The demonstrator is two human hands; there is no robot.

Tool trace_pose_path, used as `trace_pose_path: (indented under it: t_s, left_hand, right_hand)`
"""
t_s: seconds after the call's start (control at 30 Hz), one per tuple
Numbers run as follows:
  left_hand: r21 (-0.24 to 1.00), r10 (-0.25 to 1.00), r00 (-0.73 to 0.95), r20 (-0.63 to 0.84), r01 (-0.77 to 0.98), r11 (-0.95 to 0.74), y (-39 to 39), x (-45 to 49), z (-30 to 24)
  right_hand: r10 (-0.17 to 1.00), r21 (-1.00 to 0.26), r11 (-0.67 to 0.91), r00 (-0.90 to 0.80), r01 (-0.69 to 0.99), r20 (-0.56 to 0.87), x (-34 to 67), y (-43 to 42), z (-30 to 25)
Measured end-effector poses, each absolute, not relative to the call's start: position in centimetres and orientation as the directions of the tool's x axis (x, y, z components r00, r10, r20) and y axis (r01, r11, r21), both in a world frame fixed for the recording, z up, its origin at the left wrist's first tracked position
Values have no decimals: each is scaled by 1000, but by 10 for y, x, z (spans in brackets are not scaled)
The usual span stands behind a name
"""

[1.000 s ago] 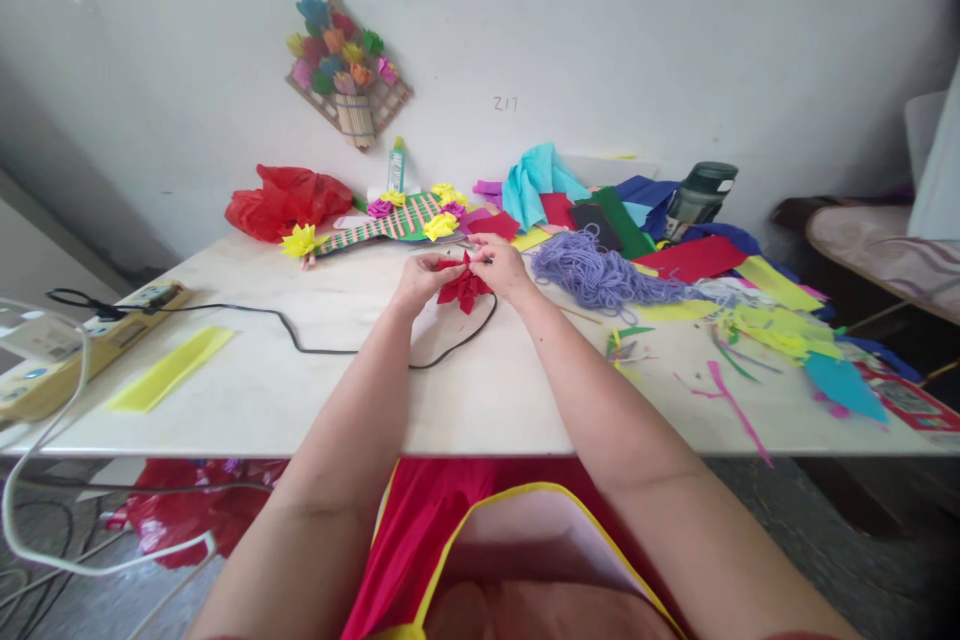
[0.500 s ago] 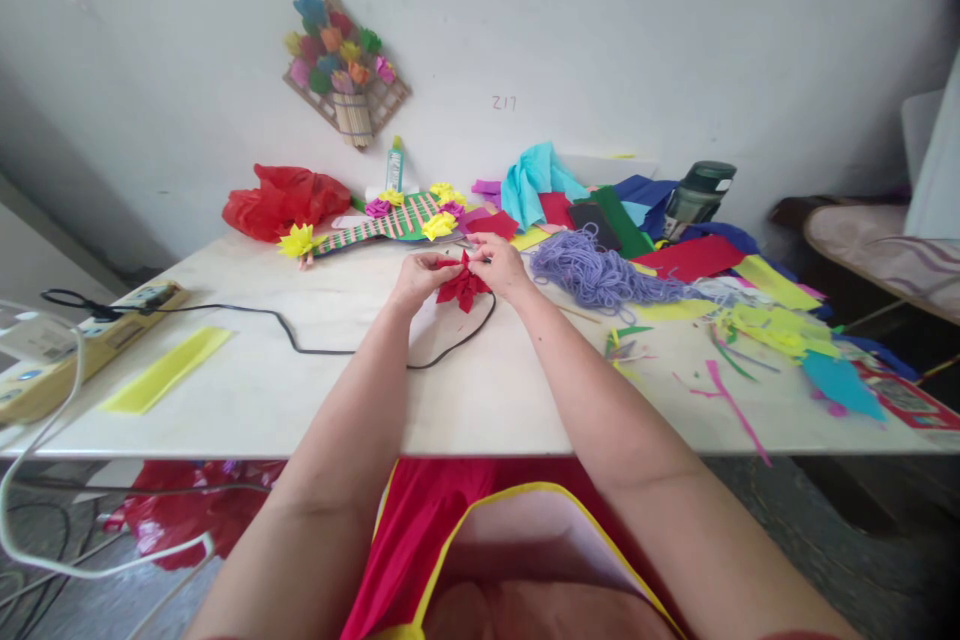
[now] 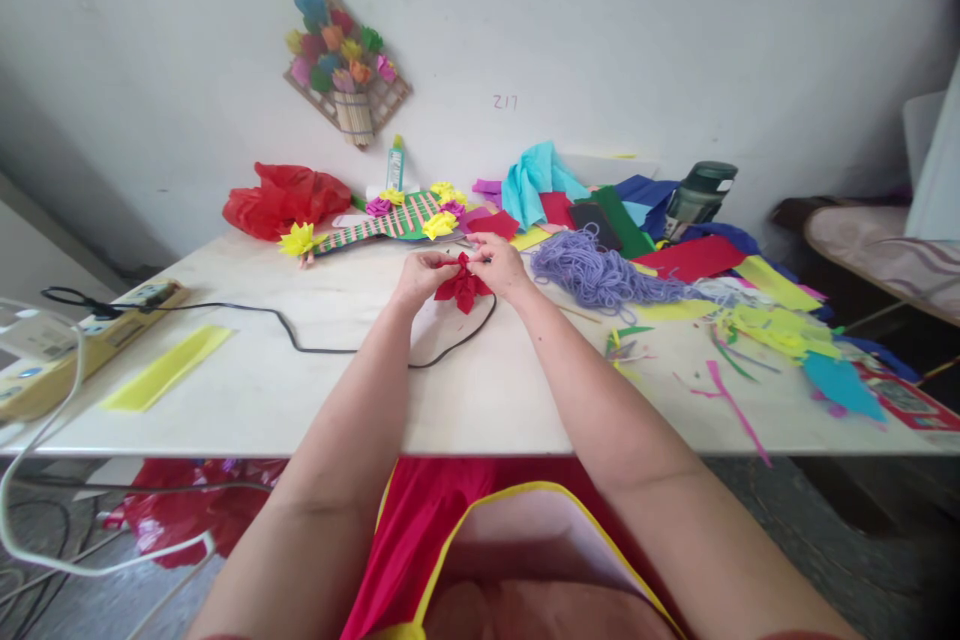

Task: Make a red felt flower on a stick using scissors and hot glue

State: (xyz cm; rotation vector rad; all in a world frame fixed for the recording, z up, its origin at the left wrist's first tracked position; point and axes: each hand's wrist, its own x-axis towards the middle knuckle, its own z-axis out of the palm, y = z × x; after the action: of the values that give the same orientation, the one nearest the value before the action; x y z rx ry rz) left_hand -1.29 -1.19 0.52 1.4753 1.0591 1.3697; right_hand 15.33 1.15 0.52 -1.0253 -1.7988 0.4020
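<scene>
- Red flower (image 3: 463, 296), pointed petals: held between both hands, over the middle of the table (image 3: 480, 410).
- Left hand (image 3: 424, 278): thumb and fingertips pressed together, the flower's upper left pinched between them.
- Right hand (image 3: 495, 265): thumb and forefinger closed at the flower's upper right; whether anything else is gripped there cannot be told, the fingertips being small and partly hidden.
- Black cord (image 3: 322, 351): laid from the power strip (image 3: 112, 340) at the left, passed beneath the left forearm, curved up close beside the flower.
- Green-and-pink latticed panel (image 3: 409, 217): placed beyond the hands, trimmed with yellow and purple flowers.
- Purple yarn (image 3: 592, 270): heaped loosely, to the right of the right hand.
- Yellow strip (image 3: 169, 368): laid flat near the power strip.
- Red crumpled sheet (image 3: 285, 200) and small upright bottle (image 3: 395, 168): set at the rear left.
- Light-blue sheet (image 3: 538, 185), dark lidded bottle (image 3: 703, 192) and many coloured pieces: piled at the rear right.
- Pink scrap (image 3: 735, 410): left near the front edge, right side.
- Flower wall hanging (image 3: 355, 120): mounted above the table.
</scene>
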Motion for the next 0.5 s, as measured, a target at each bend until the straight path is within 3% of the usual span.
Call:
trace_pose_path:
  t_s: [0.5]
  left_hand:
    - [977, 979, 28, 204, 53, -205, -12, -14, 7]
  right_hand:
    - [758, -689, 651, -222, 320, 613, 157, 12, 4]
